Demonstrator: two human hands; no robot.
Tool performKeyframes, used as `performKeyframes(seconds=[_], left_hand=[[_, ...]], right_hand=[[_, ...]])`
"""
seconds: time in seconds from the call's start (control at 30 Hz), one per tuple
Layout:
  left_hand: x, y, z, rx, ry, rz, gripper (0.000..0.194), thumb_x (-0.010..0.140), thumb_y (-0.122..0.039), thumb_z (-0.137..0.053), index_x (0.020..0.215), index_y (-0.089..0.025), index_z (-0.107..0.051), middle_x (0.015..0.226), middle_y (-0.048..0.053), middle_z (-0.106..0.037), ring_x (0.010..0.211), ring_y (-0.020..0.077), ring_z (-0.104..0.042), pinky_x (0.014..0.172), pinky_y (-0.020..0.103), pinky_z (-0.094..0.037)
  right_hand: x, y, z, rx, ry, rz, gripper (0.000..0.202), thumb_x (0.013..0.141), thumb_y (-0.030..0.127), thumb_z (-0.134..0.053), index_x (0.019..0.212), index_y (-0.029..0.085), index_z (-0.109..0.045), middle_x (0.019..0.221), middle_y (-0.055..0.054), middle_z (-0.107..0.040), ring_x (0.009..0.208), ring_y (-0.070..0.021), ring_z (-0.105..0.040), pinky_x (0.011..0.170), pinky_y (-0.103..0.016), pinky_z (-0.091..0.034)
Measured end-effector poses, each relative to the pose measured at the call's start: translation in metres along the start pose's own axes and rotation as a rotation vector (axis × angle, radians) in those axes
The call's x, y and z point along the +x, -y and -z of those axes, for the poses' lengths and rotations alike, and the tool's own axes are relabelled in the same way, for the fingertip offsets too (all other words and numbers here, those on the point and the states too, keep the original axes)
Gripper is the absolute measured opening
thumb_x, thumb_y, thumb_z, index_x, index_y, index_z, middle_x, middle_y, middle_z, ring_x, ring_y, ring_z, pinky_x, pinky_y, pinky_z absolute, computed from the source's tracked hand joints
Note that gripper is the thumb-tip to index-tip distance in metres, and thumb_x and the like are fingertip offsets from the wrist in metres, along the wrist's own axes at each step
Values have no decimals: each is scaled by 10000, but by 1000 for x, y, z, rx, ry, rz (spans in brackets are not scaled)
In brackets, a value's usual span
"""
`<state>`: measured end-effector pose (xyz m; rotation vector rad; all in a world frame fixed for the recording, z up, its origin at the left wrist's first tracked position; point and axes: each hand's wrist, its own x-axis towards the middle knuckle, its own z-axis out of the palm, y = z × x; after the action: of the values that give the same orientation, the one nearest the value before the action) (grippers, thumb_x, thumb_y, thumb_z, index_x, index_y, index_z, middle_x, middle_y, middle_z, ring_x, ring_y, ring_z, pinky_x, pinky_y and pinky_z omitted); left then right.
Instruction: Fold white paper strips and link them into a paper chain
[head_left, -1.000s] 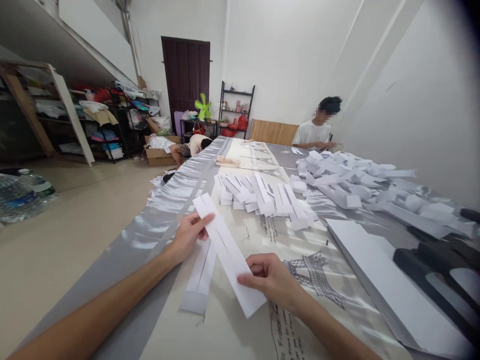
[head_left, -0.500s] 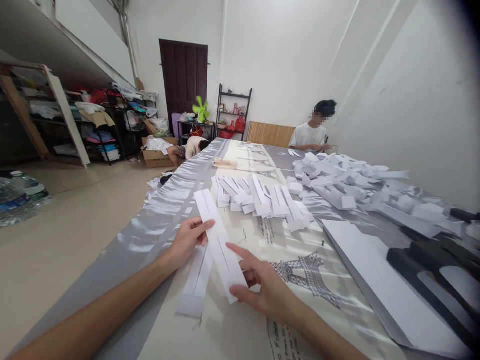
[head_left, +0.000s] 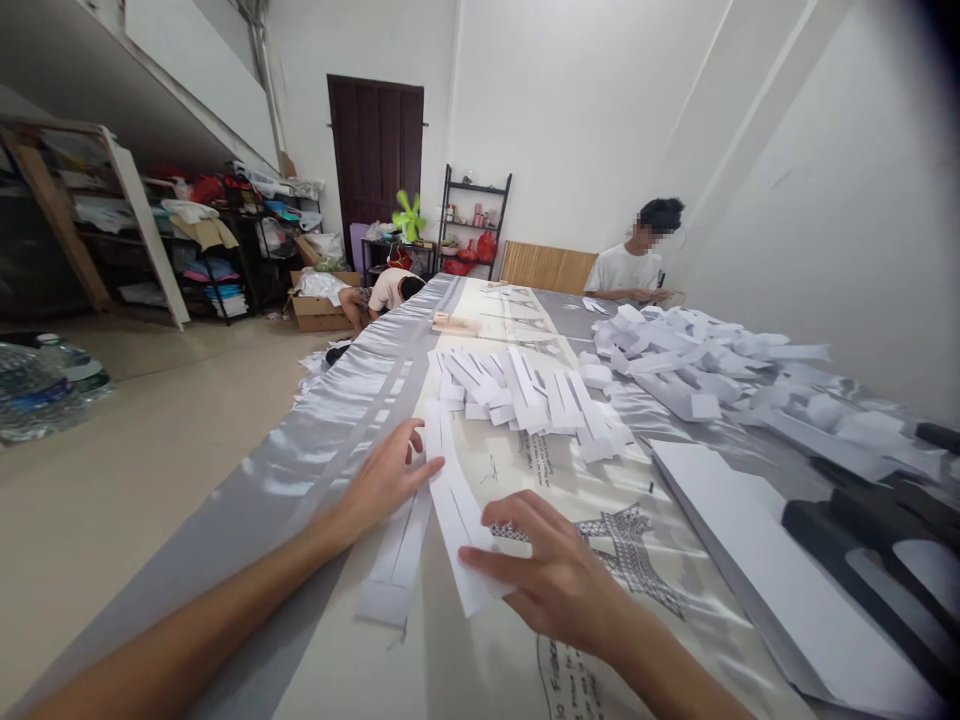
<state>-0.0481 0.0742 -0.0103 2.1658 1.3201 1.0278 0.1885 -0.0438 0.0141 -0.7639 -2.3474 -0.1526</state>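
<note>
A folded white paper strip (head_left: 448, 490) with a slit along its length slants in front of me. My left hand (head_left: 386, 470) is at its left edge, thumb against the paper and the other fingers apart from it. On the strip's lower part, my right hand (head_left: 551, 565) has its thumb over the paper and its fingers curved at the right edge, pinching it. Partly beneath lies a second paper strip (head_left: 391, 570), flat on the printed cloth. Beyond my hands, several similar folded strips (head_left: 525, 395) lie in an overlapping row.
A large heap of white paper pieces (head_left: 697, 350) covers the table's far right. Stacked white sheets (head_left: 720, 510) lie at right beside a black-handled tool (head_left: 862, 560). One person (head_left: 630, 268) sits at the far side; another person (head_left: 390, 288) bends down left of the table.
The strip's upper end has come down, and the strip stands steeper. My left hand's fingers have loosened from it; my right hand has shifted slightly to the right. The view has turned slightly left.
</note>
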Motion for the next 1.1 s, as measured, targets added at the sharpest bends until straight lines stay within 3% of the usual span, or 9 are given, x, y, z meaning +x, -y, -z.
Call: performKeyframes(seconds=[0.1,0.23,0.37,0.47,0.63,0.77,1.1], left_hand=[[-1,5,1,215,0,-113,392,975,-371,-459,1327,-199,-473,1085,79,-653,930,239,-645,792,358,-508],[-4,3,-2,343,18,-276,366,972,-262,-436,1331,-190,-439,1259,121,-611,1152,276,-608,943,417,-508],[-8,0,-7,388,135,-431,319,990,-223,-429,1301,-199,-497,1384,118,-560,1276,270,-540,1057,419,-459],[-10,0,-10,394,182,-391,349,1029,-225,-346,1337,-192,-506,1291,111,-634,1179,247,-608,995,403,-503],[-11,2,-14,381,116,-365,358,1035,-270,-366,1311,-182,-576,1348,118,-623,1222,264,-591,1031,438,-490],[-10,3,-16,421,138,-400,359,1041,-293,-377,1249,-145,-628,1311,134,-653,1238,275,-577,1069,457,-458],[-11,3,-13,412,170,-428,409,1024,-361,-446,1340,-138,-579,1381,155,-597,1266,302,-534,1079,488,-433]], right_hand=[[2,1,1,20,136,100,334,823,-4,-516,1052,166,-689,1142,-102,-648,1076,-229,-568,873,-380,-505],[-1,-1,-6,37,232,93,333,793,0,-521,1025,166,-691,1059,-70,-706,981,-198,-624,871,-351,-522],[-5,-2,-8,38,299,33,326,781,8,-524,968,203,-707,1021,-19,-729,841,-162,-650,772,-306,-521],[-6,2,-10,70,350,26,278,821,52,-538,964,220,-706,1028,-5,-736,814,-146,-657,726,-283,-510],[-4,11,-14,125,368,65,184,899,183,-566,1032,218,-689,1077,-30,-738,841,-158,-666,757,-290,-519],[-1,15,-15,90,388,57,178,879,159,-585,1015,210,-687,1068,-29,-735,822,-155,-666,732,-284,-525],[-2,20,-23,47,367,96,146,912,214,-635,1051,187,-668,1050,-80,-733,954,-188,-669,812,-314,-535]])
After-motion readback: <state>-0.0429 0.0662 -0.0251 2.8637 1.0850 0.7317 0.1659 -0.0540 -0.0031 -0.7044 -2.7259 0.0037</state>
